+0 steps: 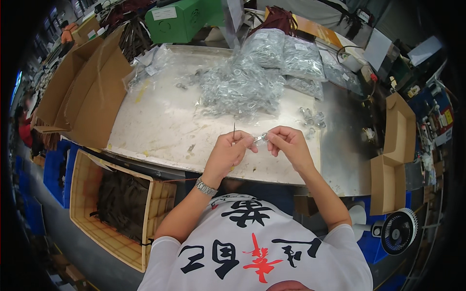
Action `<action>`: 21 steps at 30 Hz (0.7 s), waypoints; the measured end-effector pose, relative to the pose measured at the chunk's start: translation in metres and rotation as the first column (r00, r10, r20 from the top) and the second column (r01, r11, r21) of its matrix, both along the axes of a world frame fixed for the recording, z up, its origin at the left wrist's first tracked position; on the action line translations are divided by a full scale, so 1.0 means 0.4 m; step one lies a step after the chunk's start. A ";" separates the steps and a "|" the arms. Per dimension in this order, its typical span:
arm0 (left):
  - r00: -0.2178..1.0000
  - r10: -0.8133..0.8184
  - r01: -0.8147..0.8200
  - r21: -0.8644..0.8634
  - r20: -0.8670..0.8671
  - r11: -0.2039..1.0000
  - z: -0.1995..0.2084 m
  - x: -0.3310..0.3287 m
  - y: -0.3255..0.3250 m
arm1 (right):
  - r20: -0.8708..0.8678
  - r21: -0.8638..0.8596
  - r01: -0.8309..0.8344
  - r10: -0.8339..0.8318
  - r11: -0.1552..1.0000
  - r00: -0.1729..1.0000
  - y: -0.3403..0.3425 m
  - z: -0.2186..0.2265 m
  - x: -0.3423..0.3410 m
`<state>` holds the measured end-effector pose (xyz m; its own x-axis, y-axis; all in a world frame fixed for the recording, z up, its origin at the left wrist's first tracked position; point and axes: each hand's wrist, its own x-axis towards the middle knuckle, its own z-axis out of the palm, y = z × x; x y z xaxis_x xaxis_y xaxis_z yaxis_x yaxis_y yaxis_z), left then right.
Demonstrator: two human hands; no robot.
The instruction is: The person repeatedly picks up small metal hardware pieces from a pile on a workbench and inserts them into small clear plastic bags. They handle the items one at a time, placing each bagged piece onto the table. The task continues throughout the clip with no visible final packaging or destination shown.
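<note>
Over the front of the white worktop (165,131), my two hands meet at a small silver metal clasp, apparently a snap hook (259,138). My left hand (232,149) pinches its left end between thumb and fingers. A thin dark pointed tool (234,130) also sticks up from that hand; its lower part is hidden by the fingers. Closed on the clasp's right end are the fingertips of my right hand (287,144). Beyond them lies a large heap of similar metal hooks in clear plastic (238,89). Several loose metal hooks (311,119) sit to the right.
Filled clear bags (303,60) are stacked at the back, near a green metal box (174,22). An open cardboard carton (92,92) stands left. Below it is a yellow crate (109,218) of dark straps. At right are a cardboard box (388,169) and a black fan (399,231).
</note>
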<state>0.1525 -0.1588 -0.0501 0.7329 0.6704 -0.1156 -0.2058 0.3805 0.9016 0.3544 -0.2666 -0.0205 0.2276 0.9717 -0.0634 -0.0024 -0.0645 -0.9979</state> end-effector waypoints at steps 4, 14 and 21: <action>0.990 0.115 -0.091 0.272 -0.076 0.958 0.005 0.009 -0.022 | -0.122 -0.099 0.020 -0.033 0.995 0.992 0.001 -0.005 -0.023; 0.971 0.227 -0.188 0.357 -0.071 0.915 -0.016 0.017 -0.055 | -0.217 -0.048 0.143 -0.150 0.989 0.965 0.004 -0.032 -0.048; 0.942 0.304 -0.192 0.514 -0.144 0.836 0.003 0.009 -0.069 | -0.325 -0.163 0.089 -0.139 0.983 0.935 -0.009 -0.073 -0.021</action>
